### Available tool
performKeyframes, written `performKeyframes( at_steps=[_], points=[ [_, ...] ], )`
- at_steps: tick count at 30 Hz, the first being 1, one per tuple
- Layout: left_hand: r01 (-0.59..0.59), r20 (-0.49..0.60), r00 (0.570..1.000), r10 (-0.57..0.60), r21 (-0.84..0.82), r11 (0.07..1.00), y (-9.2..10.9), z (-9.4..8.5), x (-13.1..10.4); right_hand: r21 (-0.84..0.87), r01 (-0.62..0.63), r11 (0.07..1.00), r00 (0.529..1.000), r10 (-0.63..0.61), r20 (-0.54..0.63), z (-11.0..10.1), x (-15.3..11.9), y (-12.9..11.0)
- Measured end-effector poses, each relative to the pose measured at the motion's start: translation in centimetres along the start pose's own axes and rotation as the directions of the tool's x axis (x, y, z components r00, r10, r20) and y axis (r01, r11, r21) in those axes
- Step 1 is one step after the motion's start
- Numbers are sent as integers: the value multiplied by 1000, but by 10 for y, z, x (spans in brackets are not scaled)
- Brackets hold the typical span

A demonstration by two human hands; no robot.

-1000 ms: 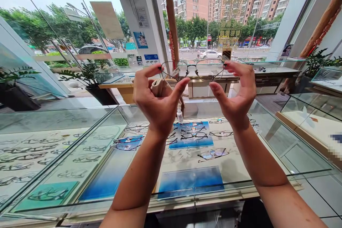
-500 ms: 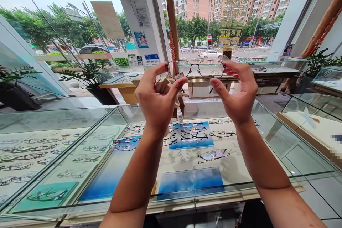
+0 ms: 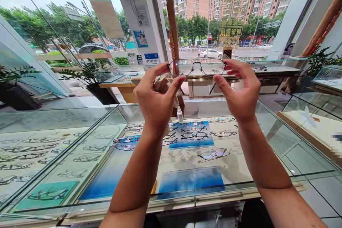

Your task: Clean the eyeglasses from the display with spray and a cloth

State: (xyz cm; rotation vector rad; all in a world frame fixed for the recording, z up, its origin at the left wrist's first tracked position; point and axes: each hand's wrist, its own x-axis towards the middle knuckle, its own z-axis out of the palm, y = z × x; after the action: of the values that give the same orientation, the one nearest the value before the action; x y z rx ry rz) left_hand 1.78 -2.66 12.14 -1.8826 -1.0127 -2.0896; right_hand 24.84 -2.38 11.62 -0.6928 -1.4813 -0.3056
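Note:
A pair of thin dark-framed glasses [image 3: 197,67] is held up above the counter, its lenses facing me and its temples pointing down. My left hand [image 3: 156,96] grips the left end of the frame between finger and thumb. A beige cloth [image 3: 161,84] is bunched in that same hand, partly hidden behind the palm. The right end of the frame is pinched by my right hand [image 3: 240,91]. Below, a small white bottle [image 3: 180,114] stands upright behind the rows of glasses.
The glass display counter [image 3: 195,194] holds several glasses, some on a blue mat [image 3: 210,142]. Another blue mat [image 3: 191,181] lies near its front edge. Potted plants [image 3: 98,85] stand beyond at the left, and a second glass case [image 3: 315,121] is at the right.
The glasses have shifted very slightly right and up. My right hand has moved a little to the right, while my left hand is nearly in the same place.

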Motion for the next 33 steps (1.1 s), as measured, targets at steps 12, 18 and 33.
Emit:
performKeyframes(
  at_steps=[12,18,33],
  points=[
    [40,29,999,-40,1,999,2,-1,3,26,-21,999,999,20,44,-5,3,-1],
    [25,25,999,-25,-4,1000,1,0,3,10,-49,999,998,48,52,-5,3,-3],
    [-49,-54,997,53,76,996,7,1,-2,67,-110,992,988,101,119,-3,3,3]
  ],
)
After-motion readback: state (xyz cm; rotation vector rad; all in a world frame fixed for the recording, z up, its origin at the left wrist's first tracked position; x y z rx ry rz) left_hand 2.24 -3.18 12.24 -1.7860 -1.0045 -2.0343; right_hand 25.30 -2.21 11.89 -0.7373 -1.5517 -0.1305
